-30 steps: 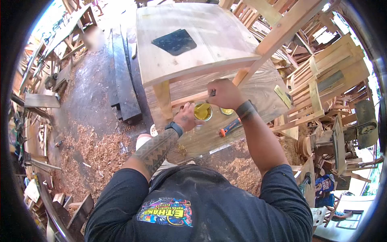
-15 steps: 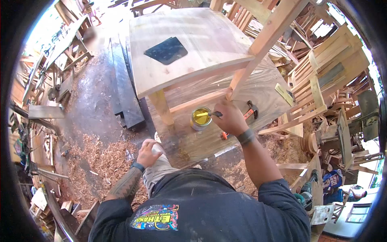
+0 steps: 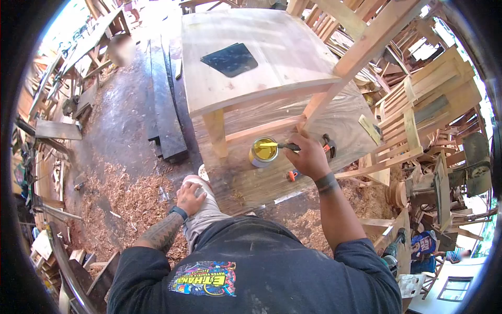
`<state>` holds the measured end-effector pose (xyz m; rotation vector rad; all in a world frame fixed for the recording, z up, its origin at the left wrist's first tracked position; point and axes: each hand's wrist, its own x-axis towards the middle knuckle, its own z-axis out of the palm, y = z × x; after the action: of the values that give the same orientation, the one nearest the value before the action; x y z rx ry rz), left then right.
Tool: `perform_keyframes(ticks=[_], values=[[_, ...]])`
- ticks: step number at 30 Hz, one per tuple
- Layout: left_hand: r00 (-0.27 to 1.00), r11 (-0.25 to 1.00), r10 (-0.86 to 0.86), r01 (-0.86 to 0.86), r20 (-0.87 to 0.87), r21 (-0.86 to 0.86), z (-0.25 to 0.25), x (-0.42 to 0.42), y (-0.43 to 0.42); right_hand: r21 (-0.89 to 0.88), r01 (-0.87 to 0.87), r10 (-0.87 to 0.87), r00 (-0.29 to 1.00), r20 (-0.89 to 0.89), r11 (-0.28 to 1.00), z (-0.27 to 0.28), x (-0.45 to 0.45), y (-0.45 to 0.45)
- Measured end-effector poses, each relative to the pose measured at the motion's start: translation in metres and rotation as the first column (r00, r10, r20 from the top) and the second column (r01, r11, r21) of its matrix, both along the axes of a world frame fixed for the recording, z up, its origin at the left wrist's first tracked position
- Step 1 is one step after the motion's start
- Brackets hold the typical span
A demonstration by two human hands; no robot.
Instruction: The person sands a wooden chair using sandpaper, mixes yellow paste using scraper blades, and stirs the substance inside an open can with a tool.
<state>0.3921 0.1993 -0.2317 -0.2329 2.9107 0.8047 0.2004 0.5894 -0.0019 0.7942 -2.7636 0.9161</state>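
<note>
My right hand (image 3: pixel 308 156) is closed round the dark handle of a small tool (image 3: pixel 285 146), whose yellow-coated tip reaches over an open can (image 3: pixel 263 152) of yellow material. The can stands upright on a wooden board (image 3: pixel 240 183), below the low rail of a wooden chair (image 3: pixel 261 57). My left hand (image 3: pixel 191 198) rests on my left knee, fingers apart and holding nothing. A hammer with an orange and black handle (image 3: pixel 328 146) lies on the board, partly hidden behind my right hand.
Dark sheets (image 3: pixel 230 59) lie on the chair seat. Dark beams (image 3: pixel 166 104) and wood shavings (image 3: pixel 120 199) cover parts of the floor at left. Slatted wooden frames (image 3: pixel 408 120) stand at right. A person (image 3: pixel 457 255) is partly visible at far right.
My left hand has left the can and come down onto my knee. My right hand has lowered beside the can, and the tool now lies nearly level across its rim.
</note>
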Motion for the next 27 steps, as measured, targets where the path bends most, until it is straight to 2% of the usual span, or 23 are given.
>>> perform_keyframes(ticks=[20,23,27], values=[[1.000,1.000,-0.006,0.005,-0.020,-0.024,-0.006,-0.001,-0.002,0.025,0.001,0.001,0.997,-0.072,1.000,0.029,0.004,-0.005],[1.000,1.000,0.000,0.000,0.017,-0.004,-0.003,-0.001,-0.002,0.030,-0.014,0.017,0.997,-0.081,0.999,0.028,0.002,-0.001],[1.000,1.000,-0.004,0.004,0.020,0.009,-0.007,0.000,-0.004,-0.077,0.037,-0.038,0.999,-0.013,0.996,0.025,0.003,0.002]])
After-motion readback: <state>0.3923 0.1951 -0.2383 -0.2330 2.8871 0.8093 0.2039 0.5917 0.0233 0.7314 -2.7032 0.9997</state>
